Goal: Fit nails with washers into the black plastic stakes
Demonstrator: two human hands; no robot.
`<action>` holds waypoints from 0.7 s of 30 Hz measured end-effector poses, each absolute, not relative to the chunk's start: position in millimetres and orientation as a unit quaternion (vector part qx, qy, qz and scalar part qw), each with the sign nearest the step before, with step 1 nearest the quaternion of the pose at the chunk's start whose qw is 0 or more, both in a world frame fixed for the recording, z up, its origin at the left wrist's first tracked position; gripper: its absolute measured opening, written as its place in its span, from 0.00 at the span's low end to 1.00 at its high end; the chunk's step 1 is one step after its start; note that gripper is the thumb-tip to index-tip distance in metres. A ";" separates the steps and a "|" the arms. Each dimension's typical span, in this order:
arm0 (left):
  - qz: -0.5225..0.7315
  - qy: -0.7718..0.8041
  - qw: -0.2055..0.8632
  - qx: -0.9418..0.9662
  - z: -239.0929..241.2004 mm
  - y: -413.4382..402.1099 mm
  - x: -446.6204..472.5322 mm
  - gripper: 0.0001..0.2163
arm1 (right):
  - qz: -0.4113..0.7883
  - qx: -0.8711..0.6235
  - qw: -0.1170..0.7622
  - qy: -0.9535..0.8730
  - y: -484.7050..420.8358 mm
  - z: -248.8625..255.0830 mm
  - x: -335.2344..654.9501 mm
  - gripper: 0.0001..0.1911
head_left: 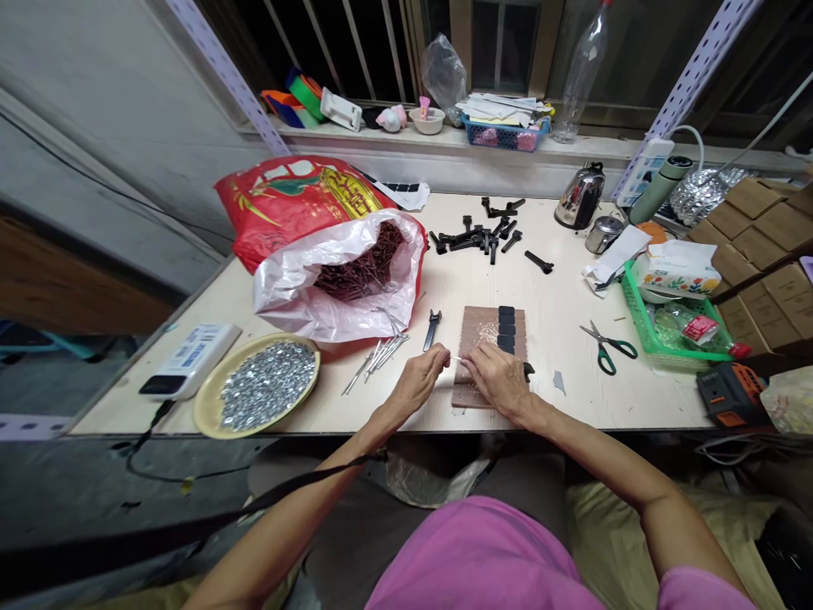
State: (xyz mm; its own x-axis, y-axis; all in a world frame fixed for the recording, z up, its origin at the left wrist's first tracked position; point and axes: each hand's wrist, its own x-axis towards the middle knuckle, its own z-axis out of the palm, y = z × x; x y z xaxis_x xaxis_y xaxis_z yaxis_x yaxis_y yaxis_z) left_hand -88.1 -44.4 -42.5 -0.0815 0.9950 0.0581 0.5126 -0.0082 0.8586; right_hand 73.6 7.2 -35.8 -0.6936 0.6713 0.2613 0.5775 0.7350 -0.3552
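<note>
My left hand (420,379) is closed, its fingertips pinching one end of a thin pale rod (456,358). The other end runs into the closed fingers of my right hand (499,381), which is over a brown ridged board (473,326). Pale crumbs and a column of black rectangular pads (506,329) lie on that board. A black piece pokes out beside my right hand, mostly hidden. Left of the board lies a black clip-like part (433,329) with a shiny shaft. Several long metal pins (384,356) lie loose beyond my left hand.
A red sack (305,195) of dark screws and a yellow bowl (207,398) of small metal pieces stand at left, near a white power bank (190,360). Black plastic parts (489,237) lie farther back. Scissors (606,347), a green basket (673,346) and a kettle (581,195) are at right.
</note>
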 end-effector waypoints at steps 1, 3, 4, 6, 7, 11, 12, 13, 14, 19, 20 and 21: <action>0.379 0.630 0.319 0.598 -42.6 -44.2 -88.4 0.18 | 0.131 -0.345 0.186 -0.911 7.3 -36.1 73.3 0.13; 0.376 0.631 0.322 0.598 -42.4 -43.4 -89.2 0.18 | 0.163 -0.348 0.186 -0.904 7.5 -37.2 73.0 0.12; 0.374 0.631 0.324 0.598 -42.3 -43.0 -89.7 0.18 | 0.179 -0.348 0.193 -0.900 7.5 -37.9 73.0 0.11; 0.373 0.632 0.328 0.596 -42.1 -42.5 -90.3 0.18 | 0.188 -0.343 0.207 -0.897 7.4 -39.3 73.2 0.09; 0.372 0.633 0.329 0.594 -42.2 -42.5 -90.4 0.18 | 0.180 -0.341 0.210 -0.898 7.2 -39.9 73.4 0.09; 0.374 0.634 0.326 0.593 -42.9 -42.9 -89.3 0.17 | 0.164 -0.350 0.201 -0.900 7.1 -41.4 74.3 0.11; 0.374 0.635 0.325 0.593 -43.0 -42.9 -88.8 0.17 | 0.182 -0.354 0.203 -0.895 7.5 -41.5 74.5 0.10; 0.375 0.635 0.326 0.591 -43.2 -42.8 -88.2 0.17 | 0.207 -0.358 0.205 -0.888 8.2 -41.6 74.7 0.10; 0.375 0.636 0.332 0.588 -43.4 -42.7 -87.5 0.18 | 0.233 -0.359 0.206 -0.880 9.2 -41.5 75.0 0.09; 0.386 0.620 0.402 0.553 -44.8 -42.6 -83.7 0.21 | 0.281 -0.363 0.214 -0.862 13.5 -39.8 79.6 0.09; 0.388 0.615 0.412 0.549 -44.9 -42.8 -82.7 0.21 | 0.275 -0.367 0.216 -0.862 13.6 -39.7 81.1 0.09; 0.391 0.611 0.419 0.547 -44.8 -43.0 -81.8 0.22 | 0.268 -0.370 0.217 -0.863 13.4 -39.8 82.7 0.09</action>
State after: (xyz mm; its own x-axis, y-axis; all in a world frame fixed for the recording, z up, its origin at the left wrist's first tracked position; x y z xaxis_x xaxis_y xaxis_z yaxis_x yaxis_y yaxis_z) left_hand -81.8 -43.0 -44.8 -0.0518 0.9951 -0.0841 0.3405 0.0968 0.9352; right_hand 82.7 13.4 -39.8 -0.6314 0.7552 0.1760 0.5226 0.5821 -0.6229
